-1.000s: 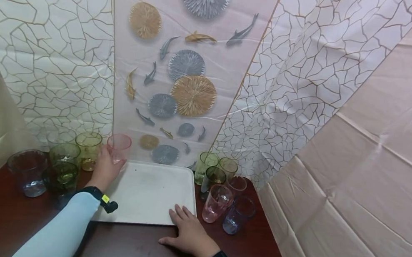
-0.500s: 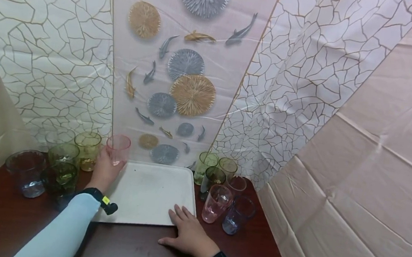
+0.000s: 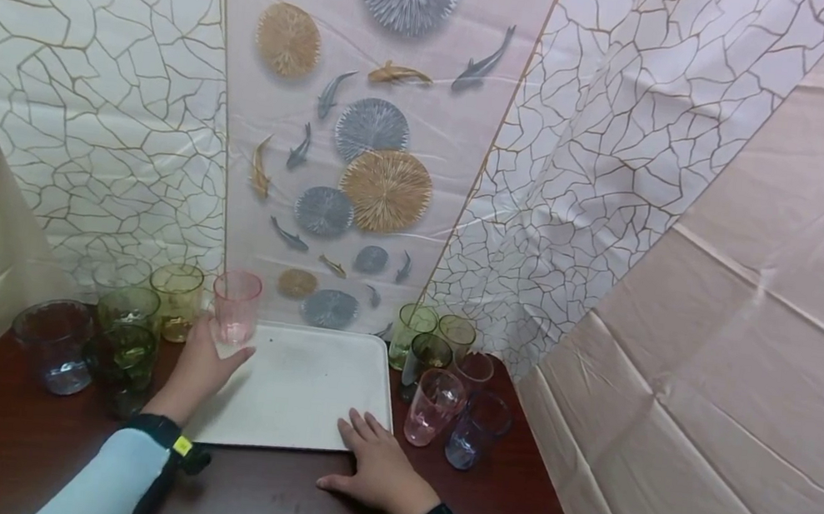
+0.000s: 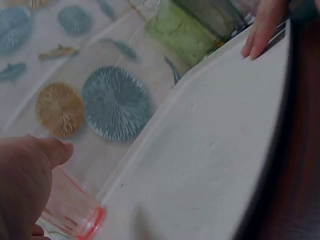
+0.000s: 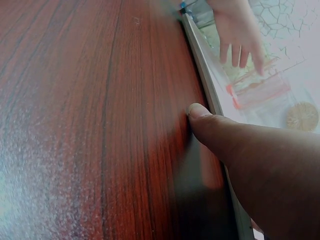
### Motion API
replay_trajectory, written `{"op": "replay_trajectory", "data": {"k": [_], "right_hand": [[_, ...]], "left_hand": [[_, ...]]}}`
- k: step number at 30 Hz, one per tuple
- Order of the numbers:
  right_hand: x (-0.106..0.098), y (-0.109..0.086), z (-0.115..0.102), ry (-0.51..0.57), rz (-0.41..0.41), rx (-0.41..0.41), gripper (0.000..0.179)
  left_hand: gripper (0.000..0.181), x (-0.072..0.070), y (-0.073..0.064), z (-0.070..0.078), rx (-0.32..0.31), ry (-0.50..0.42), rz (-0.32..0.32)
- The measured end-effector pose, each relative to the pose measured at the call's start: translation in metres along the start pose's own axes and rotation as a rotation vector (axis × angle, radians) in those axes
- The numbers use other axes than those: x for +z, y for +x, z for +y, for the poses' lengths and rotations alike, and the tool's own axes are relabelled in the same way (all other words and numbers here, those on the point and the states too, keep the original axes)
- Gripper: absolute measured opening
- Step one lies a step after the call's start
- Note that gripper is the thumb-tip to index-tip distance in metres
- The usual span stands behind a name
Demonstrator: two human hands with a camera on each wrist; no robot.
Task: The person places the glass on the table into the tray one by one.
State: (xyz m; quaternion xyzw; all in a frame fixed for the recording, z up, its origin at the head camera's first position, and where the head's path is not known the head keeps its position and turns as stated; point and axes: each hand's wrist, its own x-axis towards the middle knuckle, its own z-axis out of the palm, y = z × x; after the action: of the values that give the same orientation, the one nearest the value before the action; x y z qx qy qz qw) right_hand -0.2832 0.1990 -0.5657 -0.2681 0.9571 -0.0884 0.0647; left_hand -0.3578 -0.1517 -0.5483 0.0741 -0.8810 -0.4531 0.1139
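Observation:
A pink drinking glass [image 3: 236,301] stands upright at the far left corner of the white tray [image 3: 315,389]. My left hand [image 3: 200,369] is just in front of it, thumb spread away and fingers loose, holding nothing. In the left wrist view the glass [image 4: 75,205] shows below the thumb, and in the right wrist view the left hand [image 5: 237,30] has its fingers extended beside it. With fingers spread, my right hand [image 3: 382,472] rests on the tray's front right corner, its thumb by the front edge.
Left of the tray stand several glasses: a yellow one [image 3: 176,299], a dark green one [image 3: 126,353] and a wide bluish one [image 3: 56,345]. Right of it are more, among them a pink tumbler [image 3: 434,406] and a blue-purple one [image 3: 476,431]. A patterned cloth [image 3: 380,270] hangs behind.
My left hand has let go of the pink glass and drawn back toward me, its thumb opening away. The glass stays at the tray's corner. The right hand has not moved.

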Motion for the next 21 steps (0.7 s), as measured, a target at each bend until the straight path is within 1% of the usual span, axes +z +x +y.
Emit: {"op": "replay_trajectory", "data": {"k": [3, 7, 11, 12, 14, 16, 17, 18, 19, 21], "right_hand": [[-0.001, 0.000, 0.000, 0.005, 0.002, -0.001, 0.104], [0.000, 0.001, 0.000, 0.016, -0.006, -0.004, 0.104], [0.001, 0.003, 0.001, 0.021, -0.021, -0.002, 0.104], [0.001, 0.003, 0.001, 0.023, -0.022, -0.002, 0.104], [0.001, 0.002, 0.000, 0.027, -0.021, 0.000, 0.105], [0.001, 0.001, 0.000, 0.027, -0.018, 0.001, 0.105], [0.001, 0.001, 0.000, 0.027, -0.018, 0.003, 0.105], [0.001, 0.001, 0.001, 0.029, -0.018, 0.007, 0.105], [0.001, 0.001, 0.001, 0.030, -0.020, 0.010, 0.105], [0.002, 0.003, 0.002, 0.026, -0.027, 0.015, 0.105]], "left_hand": [[0.111, -0.011, -0.026, 0.003, 0.031, 0.026, -0.028], [0.105, -0.030, -0.061, 0.003, 0.104, 0.045, -0.066], [0.090, -0.046, -0.096, -0.002, 0.152, 0.007, -0.089], [0.083, -0.049, -0.105, -0.005, 0.174, 0.010, -0.076], [0.072, -0.055, -0.121, -0.015, 0.188, 0.041, -0.043], [0.063, -0.061, -0.134, -0.026, 0.191, 0.089, 0.018], [0.057, -0.064, -0.139, -0.032, 0.192, 0.109, 0.059], [0.053, -0.069, -0.142, -0.038, 0.176, 0.126, 0.094], [0.051, -0.074, -0.145, -0.043, 0.145, 0.133, 0.122], [0.047, -0.083, -0.147, -0.052, 0.101, 0.124, 0.193]]}}
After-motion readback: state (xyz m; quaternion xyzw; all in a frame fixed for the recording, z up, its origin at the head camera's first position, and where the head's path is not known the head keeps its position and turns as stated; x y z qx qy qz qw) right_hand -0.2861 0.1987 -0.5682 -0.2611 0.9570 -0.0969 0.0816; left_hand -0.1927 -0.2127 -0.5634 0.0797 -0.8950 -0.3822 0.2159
